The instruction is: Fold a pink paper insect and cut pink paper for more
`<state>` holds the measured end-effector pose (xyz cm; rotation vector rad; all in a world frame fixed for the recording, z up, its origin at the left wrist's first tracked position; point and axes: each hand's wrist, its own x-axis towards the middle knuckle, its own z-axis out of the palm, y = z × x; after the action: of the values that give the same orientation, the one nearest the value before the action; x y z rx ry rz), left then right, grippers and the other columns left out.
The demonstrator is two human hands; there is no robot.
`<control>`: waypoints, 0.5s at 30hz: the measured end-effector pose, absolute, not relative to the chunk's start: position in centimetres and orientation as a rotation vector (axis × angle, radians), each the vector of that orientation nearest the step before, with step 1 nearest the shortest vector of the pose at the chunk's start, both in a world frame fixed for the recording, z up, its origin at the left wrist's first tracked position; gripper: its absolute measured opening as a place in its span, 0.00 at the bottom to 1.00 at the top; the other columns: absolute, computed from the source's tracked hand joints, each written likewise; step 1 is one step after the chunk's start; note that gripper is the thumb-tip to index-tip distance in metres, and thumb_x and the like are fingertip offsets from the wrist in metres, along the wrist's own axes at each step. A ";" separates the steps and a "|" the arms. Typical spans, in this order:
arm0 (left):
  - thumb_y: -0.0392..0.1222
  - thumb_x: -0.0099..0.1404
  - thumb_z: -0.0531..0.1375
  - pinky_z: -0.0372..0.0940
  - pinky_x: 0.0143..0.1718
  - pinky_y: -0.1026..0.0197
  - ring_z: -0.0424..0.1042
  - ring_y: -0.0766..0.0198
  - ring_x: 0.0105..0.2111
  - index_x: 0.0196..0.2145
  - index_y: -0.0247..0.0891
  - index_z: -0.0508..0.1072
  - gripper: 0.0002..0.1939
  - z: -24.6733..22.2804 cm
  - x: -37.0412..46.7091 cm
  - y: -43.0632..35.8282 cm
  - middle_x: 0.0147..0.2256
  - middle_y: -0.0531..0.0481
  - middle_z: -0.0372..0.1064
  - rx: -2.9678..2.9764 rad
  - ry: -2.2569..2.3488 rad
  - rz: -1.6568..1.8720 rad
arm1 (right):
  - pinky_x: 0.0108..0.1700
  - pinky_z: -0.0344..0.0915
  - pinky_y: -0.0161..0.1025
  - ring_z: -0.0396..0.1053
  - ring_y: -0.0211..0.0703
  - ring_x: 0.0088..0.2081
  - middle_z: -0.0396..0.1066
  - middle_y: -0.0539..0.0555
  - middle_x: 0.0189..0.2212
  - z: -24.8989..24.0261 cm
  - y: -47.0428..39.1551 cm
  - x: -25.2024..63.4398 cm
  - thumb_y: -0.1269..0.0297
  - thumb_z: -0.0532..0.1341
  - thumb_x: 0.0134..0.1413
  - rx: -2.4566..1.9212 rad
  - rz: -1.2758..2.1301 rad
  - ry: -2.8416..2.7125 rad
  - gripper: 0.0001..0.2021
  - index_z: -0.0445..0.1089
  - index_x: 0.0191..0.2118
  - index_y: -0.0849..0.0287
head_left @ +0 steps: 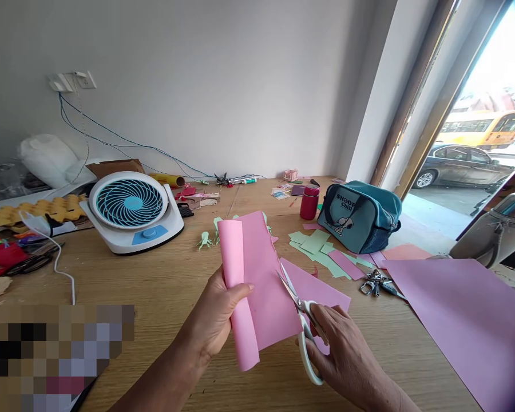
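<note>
My left hand (221,312) grips a sheet of pink paper (261,286) whose left side is rolled into a tube, the thumb lying across the roll. In my right hand (343,343) is a pair of white-handled scissors (299,303), with fingers through the loops. The blades are slightly apart at the sheet's right edge. A second pink piece (317,286) lies on the table, partly behind the scissors. Small green paper shapes (205,240) stand beyond the held sheet, some hidden by it.
A white and blue fan (133,209) stands at the left. Green paper pieces (315,243), a red flask (309,202), a blue bag (356,217) and keys (372,284) are to the right. A large pink sheet (463,315) covers the right table edge (438,355).
</note>
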<state>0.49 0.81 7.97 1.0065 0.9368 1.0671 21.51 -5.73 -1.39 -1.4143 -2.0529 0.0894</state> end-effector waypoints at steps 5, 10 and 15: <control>0.34 0.51 0.66 0.66 0.32 0.62 0.72 0.60 0.32 0.42 0.39 0.75 0.18 7.5 0.8 0.6 0.34 0.50 0.76 0.976 0.922 1.071 | 0.35 0.58 0.39 0.61 0.40 0.28 0.62 0.47 0.27 -1.5 -5.7 21.6 0.66 0.57 0.58 -1.438 0.095 -2.050 0.09 0.53 0.32 0.54; 0.34 0.51 0.66 0.66 0.35 0.63 0.71 0.62 0.33 0.40 0.39 0.75 0.15 7.6 0.9 0.2 0.32 0.52 0.75 0.955 0.926 1.064 | 0.34 0.56 0.39 0.59 0.40 0.26 0.62 0.46 0.26 -1.6 -5.8 21.8 0.65 0.57 0.58 -1.405 0.017 -2.054 0.10 0.52 0.32 0.54; 0.34 0.54 0.65 0.66 0.34 0.63 0.71 0.62 0.33 0.40 0.39 0.75 0.14 7.6 1.0 -0.1 0.34 0.51 0.75 0.950 0.923 1.033 | 0.33 0.55 0.38 0.59 0.39 0.25 0.62 0.46 0.25 -1.6 -5.7 21.9 0.65 0.57 0.58 -1.408 -0.079 -2.039 0.10 0.53 0.32 0.54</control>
<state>1.02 -0.06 7.64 0.9496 0.9232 1.0330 21.89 -5.69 -1.55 -1.4078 -2.0395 -0.0789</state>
